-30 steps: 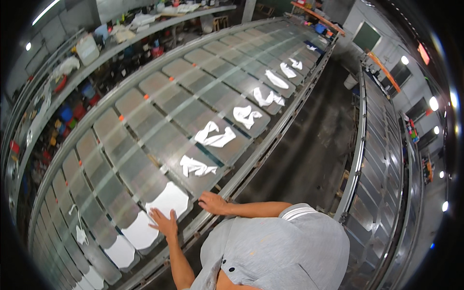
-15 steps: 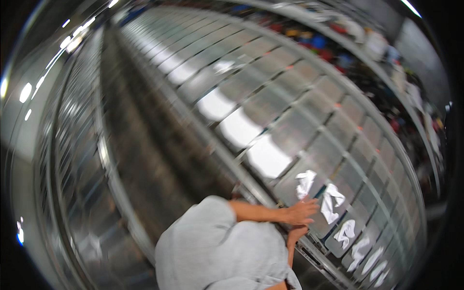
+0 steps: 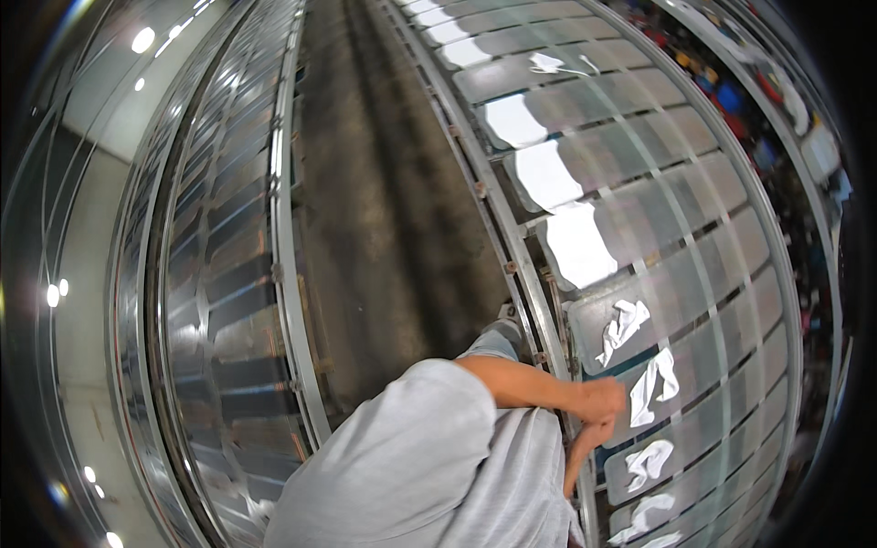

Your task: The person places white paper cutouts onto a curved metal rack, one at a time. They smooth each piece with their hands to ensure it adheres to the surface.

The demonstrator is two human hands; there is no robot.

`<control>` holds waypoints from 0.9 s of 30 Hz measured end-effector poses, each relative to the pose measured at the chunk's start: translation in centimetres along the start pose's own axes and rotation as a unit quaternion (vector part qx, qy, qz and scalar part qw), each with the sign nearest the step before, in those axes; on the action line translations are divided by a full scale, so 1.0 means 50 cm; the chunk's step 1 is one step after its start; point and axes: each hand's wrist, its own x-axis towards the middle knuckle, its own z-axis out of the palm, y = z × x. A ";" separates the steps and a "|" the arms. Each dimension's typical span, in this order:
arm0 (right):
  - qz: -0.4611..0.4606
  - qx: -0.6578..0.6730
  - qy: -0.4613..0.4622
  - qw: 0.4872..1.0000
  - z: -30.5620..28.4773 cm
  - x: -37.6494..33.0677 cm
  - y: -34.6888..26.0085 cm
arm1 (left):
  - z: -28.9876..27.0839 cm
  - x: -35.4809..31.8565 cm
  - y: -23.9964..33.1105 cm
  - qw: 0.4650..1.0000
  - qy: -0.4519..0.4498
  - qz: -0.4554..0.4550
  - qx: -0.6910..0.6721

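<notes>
My left hand (image 3: 603, 402) reaches over the near edge of a long bench of grey flat plates, its fingers curled in. Whatever lies in them, if anything, is hidden. Just below and touching it is my right hand (image 3: 596, 433), its fingers mostly covered. Beside the hands lies a crumpled white cloth piece (image 3: 654, 387) on a plate. Another crumpled white piece (image 3: 623, 331) rests on the plate above, and a third piece (image 3: 649, 464) on the plate below. Farther up the row, a white piece (image 3: 581, 247) is spread flat along the plate's near end.
A metal rail (image 3: 493, 196) edges the bench. To its left runs a dark floor aisle (image 3: 384, 219), with a second row of plates (image 3: 239, 265) beyond. More flat white pieces (image 3: 516, 121) line the far plates. Colourful items (image 3: 729, 99) sit behind the bench.
The view has swung, so the bench now stands more upright in the picture. My left hand's fingers, spread before, are curled in now, and the two hands remain close together.
</notes>
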 end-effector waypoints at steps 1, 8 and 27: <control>-0.010 0.004 -0.015 1.000 -0.002 0.006 -0.048 | -0.027 0.008 0.008 1.000 0.002 0.002 -0.019; -0.031 -0.146 -0.056 0.987 0.087 0.111 -0.102 | -0.174 -0.137 -0.175 0.906 0.192 -0.315 -0.209; 0.145 -0.100 -0.106 0.979 0.222 0.033 -0.298 | -0.209 -0.126 -0.296 0.635 0.047 -0.426 -0.643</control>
